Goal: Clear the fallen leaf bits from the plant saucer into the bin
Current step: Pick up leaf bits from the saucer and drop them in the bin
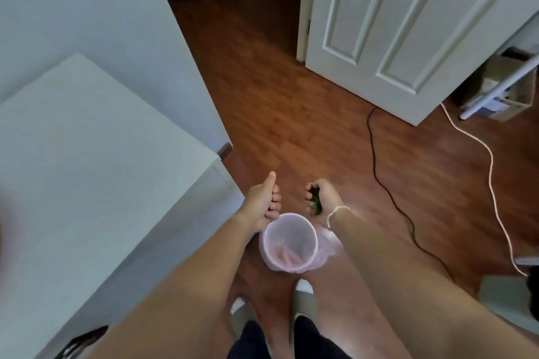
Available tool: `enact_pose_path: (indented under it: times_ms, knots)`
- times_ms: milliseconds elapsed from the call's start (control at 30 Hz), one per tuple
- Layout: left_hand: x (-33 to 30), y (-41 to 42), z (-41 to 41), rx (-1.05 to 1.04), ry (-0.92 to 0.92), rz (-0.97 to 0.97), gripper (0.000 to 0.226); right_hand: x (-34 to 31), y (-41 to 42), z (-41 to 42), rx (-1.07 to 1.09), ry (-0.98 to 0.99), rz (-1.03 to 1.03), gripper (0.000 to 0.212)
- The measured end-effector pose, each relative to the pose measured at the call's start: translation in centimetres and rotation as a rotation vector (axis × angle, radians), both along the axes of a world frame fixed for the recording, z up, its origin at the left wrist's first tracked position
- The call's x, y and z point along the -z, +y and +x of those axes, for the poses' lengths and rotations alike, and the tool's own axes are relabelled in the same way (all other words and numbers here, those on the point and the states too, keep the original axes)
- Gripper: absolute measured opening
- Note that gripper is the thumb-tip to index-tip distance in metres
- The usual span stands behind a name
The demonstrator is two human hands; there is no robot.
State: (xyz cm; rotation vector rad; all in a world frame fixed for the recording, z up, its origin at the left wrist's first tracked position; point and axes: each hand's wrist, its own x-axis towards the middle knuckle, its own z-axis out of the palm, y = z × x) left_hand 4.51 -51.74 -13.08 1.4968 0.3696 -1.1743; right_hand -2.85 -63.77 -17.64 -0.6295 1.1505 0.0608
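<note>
Head view: leaf bits point(316, 202) in right grip point(320, 198), above bin point(288, 242).

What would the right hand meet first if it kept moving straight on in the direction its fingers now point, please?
The right hand, closed on green leaf bits, curls its fingers leftward, toward the left hand. Going on, it would probably meet that hand above the bin's far rim, though depth is unclear.
</note>
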Motion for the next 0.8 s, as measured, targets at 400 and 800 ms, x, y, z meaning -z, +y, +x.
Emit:
enact_pose_path:
  times_ms: [400, 800]
  knots:
    - [19.7, -0.9, -0.7, -0.103, 0.195, 0.214, 0.021, 20.0, 2.3, -2.7, 0.194, 0.36, 0.11, 0.013]
    - [31.2, 0.1, -2.2, 0.018, 0.315, 0.323, 0.049, 29.8, 4.1, -3.2, 0.158, 0.345, 0.31, 0.052]
